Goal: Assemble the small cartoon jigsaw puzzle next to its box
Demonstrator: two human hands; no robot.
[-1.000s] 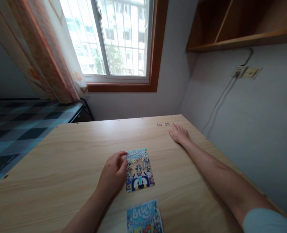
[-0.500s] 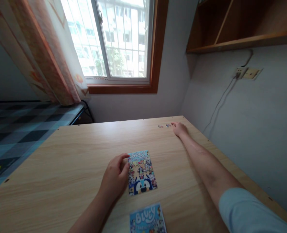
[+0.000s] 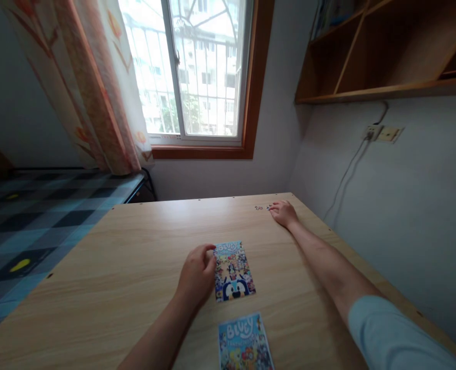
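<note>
My left hand [image 3: 197, 271] rests at the left edge of a Bluey picture card [image 3: 234, 271] lying flat on the table. Its index finger and thumb are apart and touch the card's edge. At the far right of the table, my right hand [image 3: 284, 213] has its fingertips pressed together on a small puzzle piece [image 3: 268, 207], partly covered by them. Just left of it lies another small puzzle piece [image 3: 258, 208]. Nearest to me is a Bluey box [image 3: 245, 341] with a similar picture, cut off by the bottom of the view.
The wooden table [image 3: 135, 267] reaches toward a wall with a barred window [image 3: 208, 77]. A bed with a checked cover [image 3: 69, 218] stands at the left. On the right are a wall shelf [image 3: 389, 95] and a socket with a plugged-in cable [image 3: 374, 132].
My right fingers have moved slightly left, onto the puzzle piece they were beside. The left hand stays at the card's edge. The view has tilted up and shifted left.
</note>
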